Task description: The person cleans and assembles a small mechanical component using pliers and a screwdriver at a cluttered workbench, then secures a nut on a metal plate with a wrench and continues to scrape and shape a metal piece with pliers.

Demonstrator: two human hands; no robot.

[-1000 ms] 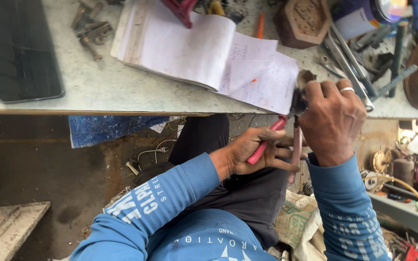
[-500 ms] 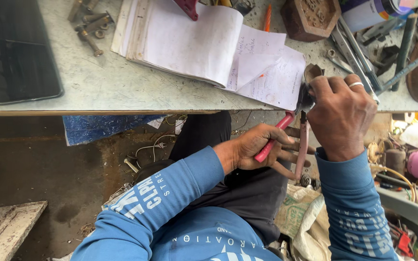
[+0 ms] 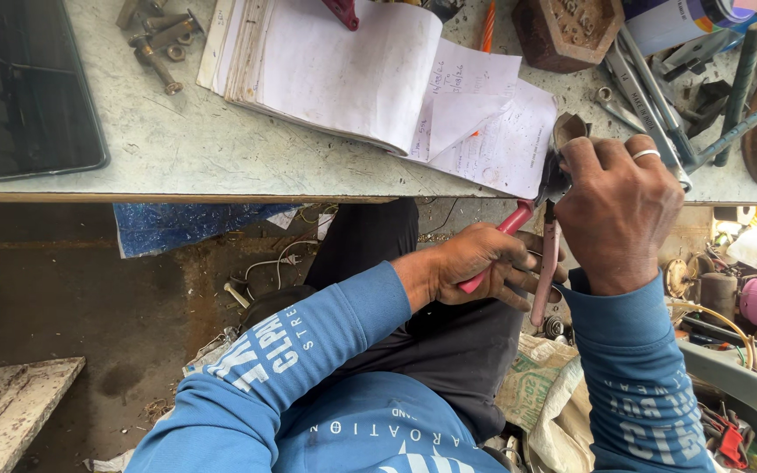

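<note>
My left hand stays clamped on the pliers while my right fingers have shifted, pinching the part at the desk edge.

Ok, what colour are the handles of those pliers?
Pink-red handles on the pliers, gripped by the left hand; head view.

The right hand hides the small metal part (mostly) and the pink-handled pliers' head.
</note>
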